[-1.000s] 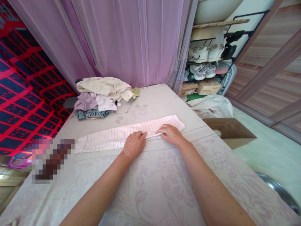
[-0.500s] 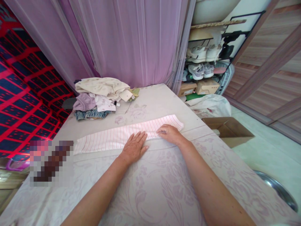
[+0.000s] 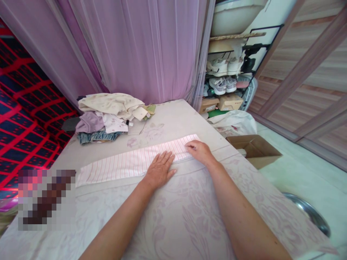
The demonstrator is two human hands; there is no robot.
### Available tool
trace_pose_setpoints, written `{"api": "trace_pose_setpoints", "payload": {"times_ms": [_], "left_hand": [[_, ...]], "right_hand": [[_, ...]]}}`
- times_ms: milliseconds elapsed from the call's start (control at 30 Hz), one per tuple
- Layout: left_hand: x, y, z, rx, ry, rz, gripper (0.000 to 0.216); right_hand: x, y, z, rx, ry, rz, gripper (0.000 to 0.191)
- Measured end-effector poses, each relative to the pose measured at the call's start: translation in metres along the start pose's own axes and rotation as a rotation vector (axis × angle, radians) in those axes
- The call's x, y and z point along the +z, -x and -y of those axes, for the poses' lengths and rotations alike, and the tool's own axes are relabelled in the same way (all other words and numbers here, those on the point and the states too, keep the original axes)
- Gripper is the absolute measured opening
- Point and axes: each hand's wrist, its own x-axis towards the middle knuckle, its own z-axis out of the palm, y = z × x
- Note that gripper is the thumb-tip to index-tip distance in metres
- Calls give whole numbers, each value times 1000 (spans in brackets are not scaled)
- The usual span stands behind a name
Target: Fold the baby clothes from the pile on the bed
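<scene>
A long pink-and-white striped cloth [image 3: 119,165], folded into a narrow band, lies across the pale flowered bed sheet [image 3: 176,216]. My left hand [image 3: 159,169] rests flat on the band's near edge with the fingers stretched out. My right hand [image 3: 199,151] sits at the band's right end, its fingers curled down onto the fabric edge.
A heap of clothes [image 3: 108,112] lies at the far left of the bed, in front of a purple curtain [image 3: 141,50]. To the right are a shoe rack [image 3: 230,68], a white plastic bag [image 3: 235,121], an open cardboard box [image 3: 255,150] and a metal basin [image 3: 309,213] on the floor.
My left hand went from curled at the cloth's edge to lying flat on it. The right end of the striped cloth has shifted under my right hand. The view drifted right.
</scene>
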Motion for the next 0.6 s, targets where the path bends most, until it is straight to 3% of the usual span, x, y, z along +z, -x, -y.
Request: {"api": "trace_pose_setpoints", "payload": {"times_ms": [67, 133, 300, 600], "left_hand": [[3, 0, 0, -10, -7, -1, 62], [4, 0, 1, -10, -14, -8, 62], [7, 0, 2, -4, -11, -42, 60], [8, -1, 2, 1, 2, -43, 58]], "right_hand": [[-16, 1, -13, 171, 62, -190, 23], [-30, 3, -25, 349, 139, -265, 26], [-36, 7, -27, 556, 275, 1, 45], [-24, 7, -12, 587, 401, 14, 52]]}}
